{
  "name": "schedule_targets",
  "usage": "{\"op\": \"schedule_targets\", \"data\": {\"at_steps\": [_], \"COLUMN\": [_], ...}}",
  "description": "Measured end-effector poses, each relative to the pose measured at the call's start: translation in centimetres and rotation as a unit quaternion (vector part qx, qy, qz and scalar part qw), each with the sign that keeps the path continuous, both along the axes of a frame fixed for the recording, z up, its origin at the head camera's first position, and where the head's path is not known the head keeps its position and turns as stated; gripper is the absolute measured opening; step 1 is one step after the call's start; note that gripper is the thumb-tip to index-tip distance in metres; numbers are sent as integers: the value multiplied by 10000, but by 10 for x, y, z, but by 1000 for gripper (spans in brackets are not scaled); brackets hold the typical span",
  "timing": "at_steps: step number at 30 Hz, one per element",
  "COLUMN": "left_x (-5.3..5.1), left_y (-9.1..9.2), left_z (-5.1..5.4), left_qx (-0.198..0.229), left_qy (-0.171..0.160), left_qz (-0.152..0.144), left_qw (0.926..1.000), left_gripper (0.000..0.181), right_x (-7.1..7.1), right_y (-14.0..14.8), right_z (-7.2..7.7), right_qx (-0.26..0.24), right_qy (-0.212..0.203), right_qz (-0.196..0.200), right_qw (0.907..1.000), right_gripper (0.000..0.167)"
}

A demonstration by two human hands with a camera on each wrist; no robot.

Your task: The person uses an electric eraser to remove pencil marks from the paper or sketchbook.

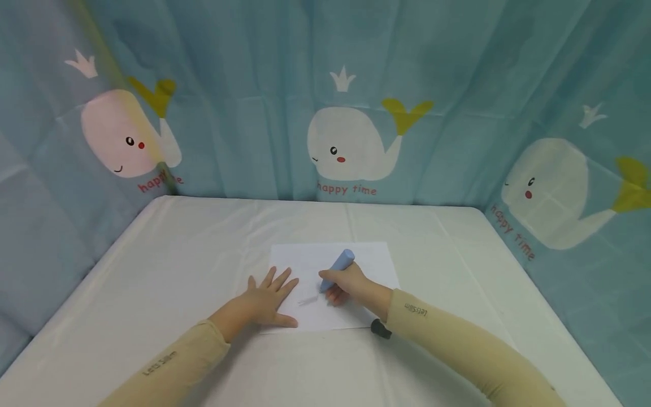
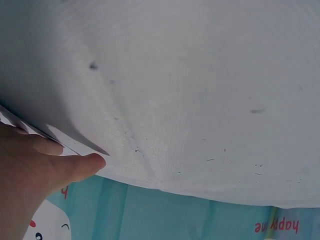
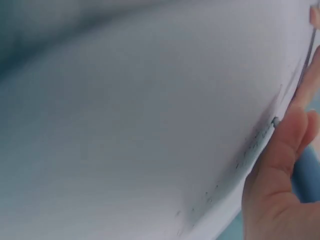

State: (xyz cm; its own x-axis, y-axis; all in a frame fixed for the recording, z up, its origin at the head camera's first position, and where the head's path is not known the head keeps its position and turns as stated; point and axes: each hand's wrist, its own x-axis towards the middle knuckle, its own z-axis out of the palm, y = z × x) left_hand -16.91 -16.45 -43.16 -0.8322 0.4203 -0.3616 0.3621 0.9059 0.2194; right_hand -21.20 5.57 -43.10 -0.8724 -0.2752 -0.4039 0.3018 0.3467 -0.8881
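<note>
A sheet of white paper [image 1: 290, 257] lies on the white-covered table, with a few faint grey strokes [image 1: 307, 301] near its middle. My right hand [image 1: 351, 282] grips a thick blue marker [image 1: 342, 261], tilted with its tip down at the paper beside the strokes. In the right wrist view the blue marker [image 3: 306, 175] shows partly behind the hand [image 3: 280, 165]. My left hand [image 1: 267, 299] rests on the paper's left side, fingers spread and straight. The left wrist view shows only part of that hand [image 2: 45, 170], at the left edge.
A short black object, like a cap [image 1: 380, 329], lies at the paper's lower right edge, close under the right forearm. The white table cover [image 1: 178, 254] stretches around the paper. A blue curtain with printed whales [image 1: 351, 144] hangs behind and at both sides.
</note>
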Motion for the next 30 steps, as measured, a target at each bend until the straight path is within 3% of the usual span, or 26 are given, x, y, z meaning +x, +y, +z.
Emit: {"op": "schedule_targets", "data": {"at_steps": [10,30], "left_x": [0,0], "left_y": [-4,-4], "left_z": [-4,-2], "left_qx": [22,82], "left_qy": [36,37], "left_qz": [11,11], "left_qw": [10000,10000], "left_gripper": [100,100], "right_x": [-3,0], "right_y": [-4,-3], "right_z": [0,-1], "right_qx": [7,-182], "right_qy": [-20,-28], "right_qz": [70,-46], "right_qw": [10000,9998], "right_gripper": [32,31]}}
